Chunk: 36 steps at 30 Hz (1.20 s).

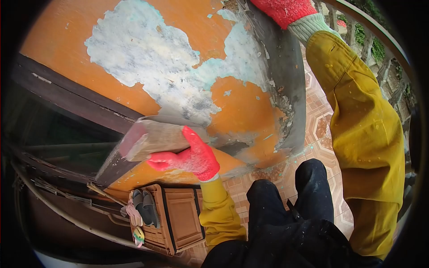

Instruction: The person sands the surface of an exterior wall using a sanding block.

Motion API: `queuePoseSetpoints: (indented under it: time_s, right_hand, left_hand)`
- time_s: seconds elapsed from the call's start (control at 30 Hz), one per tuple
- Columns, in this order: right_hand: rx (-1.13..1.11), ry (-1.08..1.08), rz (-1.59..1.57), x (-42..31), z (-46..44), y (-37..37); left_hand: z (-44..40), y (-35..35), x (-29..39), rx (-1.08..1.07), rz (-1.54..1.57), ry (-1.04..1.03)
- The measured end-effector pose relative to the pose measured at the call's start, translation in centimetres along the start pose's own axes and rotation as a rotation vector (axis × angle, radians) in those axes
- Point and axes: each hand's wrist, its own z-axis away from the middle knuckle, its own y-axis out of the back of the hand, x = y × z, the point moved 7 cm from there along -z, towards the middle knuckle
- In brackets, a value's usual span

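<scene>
My left hand [190, 156], in a red glove, has its thumb and fingers apart across a grey-brown, wood-like block [156, 139] with a worn maroon end. The block is blurred and sits in front of the dark window frame's [85, 91] lower corner; I cannot tell whether it touches the wall. My right hand [286, 10], also red-gloved, is raised at the top edge beside the wall's dark corner strip [286, 67]. Its fingers are outside the view. The orange wall [241, 98] carries a large bare patch of whitish, pale-green plaster [147, 49].
Below the window stands a brown cabinet [181, 214] with dark slippers [145, 207] on it. Long sticks [67, 214] lean at the lower left. Patterned tiles [319, 120] cover the floor, with paint flakes near the wall. A railing [371, 42] runs along the right.
</scene>
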Motion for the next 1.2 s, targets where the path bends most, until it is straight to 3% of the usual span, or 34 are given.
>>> queuePoseSetpoints:
  time_s: [0.1, 0.17, 0.23, 0.37, 0.5, 0.57, 0.63, 0.7, 0.9, 0.97, 1.03, 1.2]
  right_hand:
    - [-0.05, -0.029, 0.003, 0.0, 0.5, -0.1]
    - [-0.032, -0.014, 0.007, 0.1, -0.1, 0.0]
    - [-0.015, 0.004, -0.012, 0.1, 0.1, -0.1]
    - [0.017, 0.025, 0.027, 0.0, 0.2, -0.3]
    - [0.037, 0.034, -0.001, 0.2, 0.5, -0.1]
    - [0.022, 0.014, -0.025, 0.3, 0.0, -0.2]
    - [0.031, 0.028, -0.034, 0.1, 0.3, -0.2]
    - [0.017, 0.015, -0.01, 0.1, 0.3, -0.1]
    - [0.031, 0.02, 0.025, 0.2, 0.4, -0.2]
    - [0.034, 0.018, 0.029, 0.1, 0.0, -0.2]
    - [0.035, 0.036, -0.006, 0.0, 0.3, 0.1]
    - [0.029, 0.048, -0.004, -0.1, 0.3, -0.1]
  left_hand:
    - [-2.8, -0.2, 1.1, 0.037, -0.236, -0.084]
    - [0.2, -0.2, 1.1, 0.089, -0.099, -0.086]
    - [3.8, -1.1, 1.4, -0.035, -0.017, -0.189]
    - [3.0, -1.1, 0.3, -0.143, -0.071, -0.072]
    - [-1.3, -0.8, 1.2, 0.035, -0.106, -0.084]
    - [1.3, -0.2, 1.3, 0.08, -0.05, -0.038]
    - [5.3, -1.5, 0.6, -0.114, -0.147, -0.107]
    - [6.8, -1.8, 0.1, -0.185, -0.017, -0.062]
    - [-2.1, -0.9, 0.9, -0.029, -0.097, 0.041]
    - [0.2, -0.8, 0.6, 0.067, -0.116, -0.047]
    - [4.7, -2.0, 1.4, -0.131, -0.006, -0.117]
    - [3.1, -2.1, 1.3, -0.19, 0.004, -0.078]
